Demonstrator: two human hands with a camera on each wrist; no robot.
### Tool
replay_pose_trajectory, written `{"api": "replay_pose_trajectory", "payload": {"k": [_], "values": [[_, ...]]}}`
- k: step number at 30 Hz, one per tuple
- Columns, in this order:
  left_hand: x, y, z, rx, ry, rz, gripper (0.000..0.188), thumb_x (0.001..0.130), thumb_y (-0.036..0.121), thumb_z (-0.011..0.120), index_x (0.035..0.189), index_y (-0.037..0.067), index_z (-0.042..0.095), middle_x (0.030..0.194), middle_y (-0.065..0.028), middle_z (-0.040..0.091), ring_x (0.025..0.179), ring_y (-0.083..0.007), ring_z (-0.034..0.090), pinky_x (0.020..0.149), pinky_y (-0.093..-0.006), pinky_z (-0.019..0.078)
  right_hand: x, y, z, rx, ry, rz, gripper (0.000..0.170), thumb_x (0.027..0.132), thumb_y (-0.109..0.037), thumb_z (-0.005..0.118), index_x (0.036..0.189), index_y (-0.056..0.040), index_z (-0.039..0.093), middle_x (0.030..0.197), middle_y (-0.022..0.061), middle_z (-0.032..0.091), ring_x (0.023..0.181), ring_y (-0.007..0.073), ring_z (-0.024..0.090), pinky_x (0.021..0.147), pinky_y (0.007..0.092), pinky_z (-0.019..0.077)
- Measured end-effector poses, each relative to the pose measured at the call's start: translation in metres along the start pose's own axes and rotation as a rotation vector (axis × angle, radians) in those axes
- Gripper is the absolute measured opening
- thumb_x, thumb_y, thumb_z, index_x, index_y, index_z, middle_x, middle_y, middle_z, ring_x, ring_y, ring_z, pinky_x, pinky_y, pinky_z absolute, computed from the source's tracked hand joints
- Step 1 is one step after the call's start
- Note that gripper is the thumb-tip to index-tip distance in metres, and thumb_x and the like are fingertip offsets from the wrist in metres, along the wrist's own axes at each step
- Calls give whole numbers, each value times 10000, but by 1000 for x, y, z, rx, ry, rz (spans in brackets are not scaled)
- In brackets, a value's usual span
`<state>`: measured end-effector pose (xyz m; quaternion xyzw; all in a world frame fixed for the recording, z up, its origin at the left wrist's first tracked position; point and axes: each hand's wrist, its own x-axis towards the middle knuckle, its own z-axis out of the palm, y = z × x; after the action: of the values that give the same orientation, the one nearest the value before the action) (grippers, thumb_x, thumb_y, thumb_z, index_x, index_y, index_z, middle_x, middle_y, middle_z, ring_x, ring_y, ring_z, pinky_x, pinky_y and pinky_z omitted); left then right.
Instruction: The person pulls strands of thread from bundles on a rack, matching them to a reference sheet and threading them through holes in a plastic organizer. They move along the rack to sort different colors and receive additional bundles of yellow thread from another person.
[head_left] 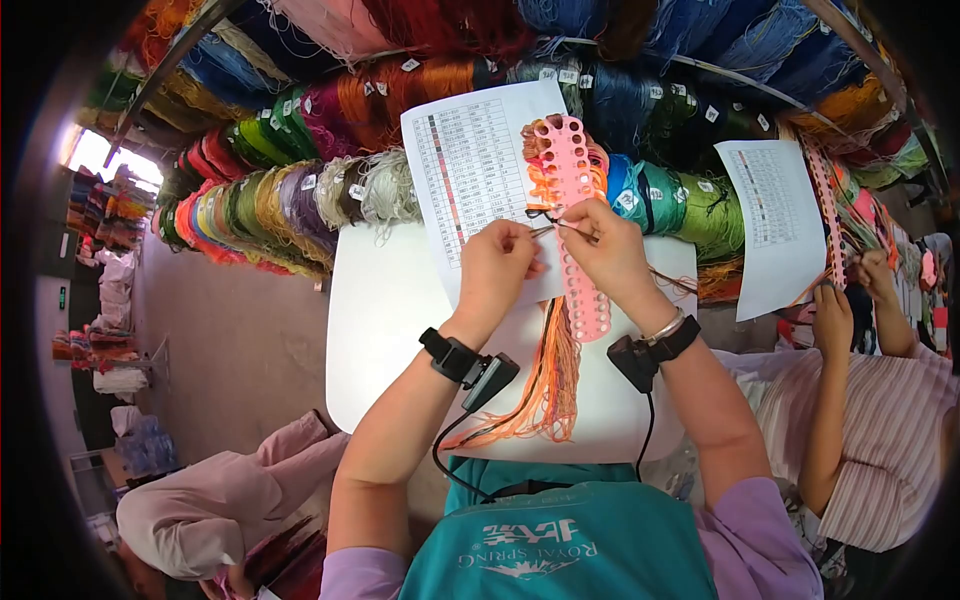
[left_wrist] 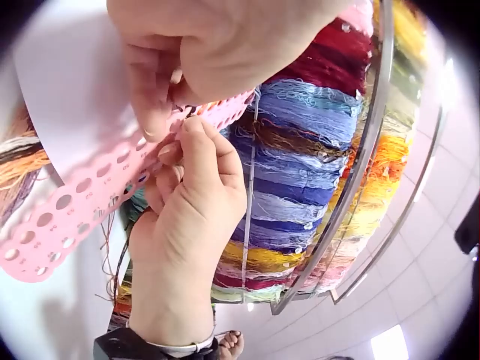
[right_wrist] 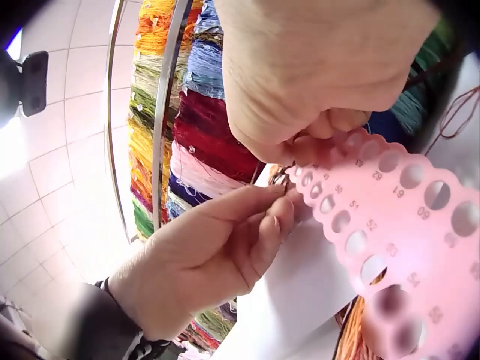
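Note:
A pink plastic strip with numbered holes [head_left: 588,305] lies over a white board, with orange and brown threads looped along its upper part. The left hand [head_left: 496,262] pinches a dark thread at the strip's left edge. From the right side, the right hand [head_left: 612,252] pinches dark thread over the strip, its fingertips close to the left ones. In the left wrist view the strip [left_wrist: 82,196] runs beneath both hands; in the right wrist view the left hand [right_wrist: 217,251] holds dark thread by the edge. Orange thread tails [head_left: 558,375] hang below.
A printed chart [head_left: 465,170] lies under the strip's left side. Racks of coloured thread skeins [head_left: 400,95] stand behind the white board [head_left: 375,330]. At the right, another person's hands [head_left: 835,315] are at a second strip and chart [head_left: 770,220]; someone in pink [head_left: 230,490] is at lower left.

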<state>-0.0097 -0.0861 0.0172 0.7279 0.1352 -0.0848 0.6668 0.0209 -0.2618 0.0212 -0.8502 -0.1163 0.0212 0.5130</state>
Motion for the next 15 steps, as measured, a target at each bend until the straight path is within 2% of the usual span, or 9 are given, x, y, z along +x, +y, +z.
{"api": "replay_pose_trajectory", "payload": {"k": [7, 10, 12, 13, 14, 15], "values": [[-11, 5, 1, -243, -144, 53, 136, 982, 126, 577, 997, 14, 653, 809, -35, 659, 639, -98, 617, 581, -242, 500, 4, -14, -2, -123, -21, -6, 280, 846, -181, 755, 982, -14, 576, 787, 126, 691, 727, 207, 727, 647, 315, 541], [-10, 6, -1, -374, -271, -33, 173, 988, 179, 559, 982, 40, 662, 726, -11, 620, 583, -88, 573, 564, -232, 457, 6, -11, -3, -142, -26, -57, 277, 880, -219, 741, 978, -19, 576, 770, 126, 695, 686, 193, 707, 618, 315, 523], [-9, 6, -2, -478, -409, -111, 213, 994, 218, 541, 969, 49, 668, 675, -1, 594, 551, -85, 547, 555, -221, 430, 10, -13, -4, -52, -93, 70, 264, 910, -238, 717, 978, -25, 577, 749, 114, 693, 661, 171, 684, 588, 301, 498], [-6, 5, -2, -461, -385, -97, 221, 993, 223, 534, 963, 51, 669, 661, -1, 589, 541, -85, 538, 546, -219, 415, 13, -13, -4, -7, -126, 132, 260, 925, -248, 706, 978, -28, 577, 738, 108, 692, 649, 160, 673, 574, 294, 486], [-2, 3, 0, -445, -363, -83, 229, 991, 227, 527, 956, 52, 671, 647, -1, 584, 530, -85, 529, 537, -217, 400, 14, -3, -2, 89, -110, 85, 242, 957, -256, 674, 973, -33, 580, 704, 72, 683, 610, 114, 619, 544, 267, 448], [-1, 5, 1, -429, -342, -70, 238, 990, 231, 521, 950, 53, 673, 633, -2, 579, 519, -85, 520, 528, -215, 385, 17, 3, 0, 121, -117, 70, 244, 960, -254, 672, 978, -29, 581, 714, 66, 684, 615, 103, 611, 547, 261, 447]]}}
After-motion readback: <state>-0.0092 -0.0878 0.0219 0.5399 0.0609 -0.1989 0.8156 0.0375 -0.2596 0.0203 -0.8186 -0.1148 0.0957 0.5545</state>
